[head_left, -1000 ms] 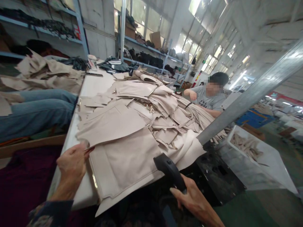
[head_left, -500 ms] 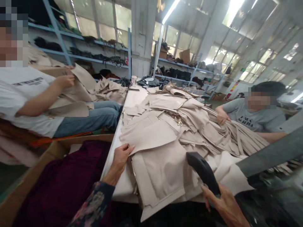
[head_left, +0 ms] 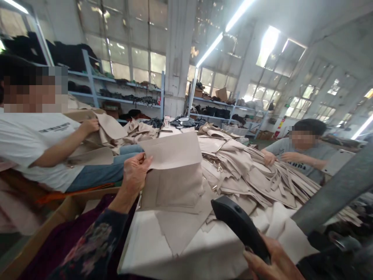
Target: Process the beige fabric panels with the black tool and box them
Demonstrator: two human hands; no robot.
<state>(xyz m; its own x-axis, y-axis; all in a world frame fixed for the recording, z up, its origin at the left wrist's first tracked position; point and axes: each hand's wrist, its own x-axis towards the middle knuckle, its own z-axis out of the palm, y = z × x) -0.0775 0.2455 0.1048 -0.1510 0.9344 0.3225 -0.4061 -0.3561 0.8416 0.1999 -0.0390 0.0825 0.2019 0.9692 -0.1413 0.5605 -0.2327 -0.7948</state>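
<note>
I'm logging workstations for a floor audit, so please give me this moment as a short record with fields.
Left hand: pinching the edge of a beige panel
Right hand: gripping a black handheld tool, type unclear
Table: white, bearing a heap of beige pieces
Person at left: white shirt, holding beige material
Person at right: grey shirt, hands at beige strips
Left of table: cardboard box with dark purple fabric
Background: blue shelving, windows
</note>
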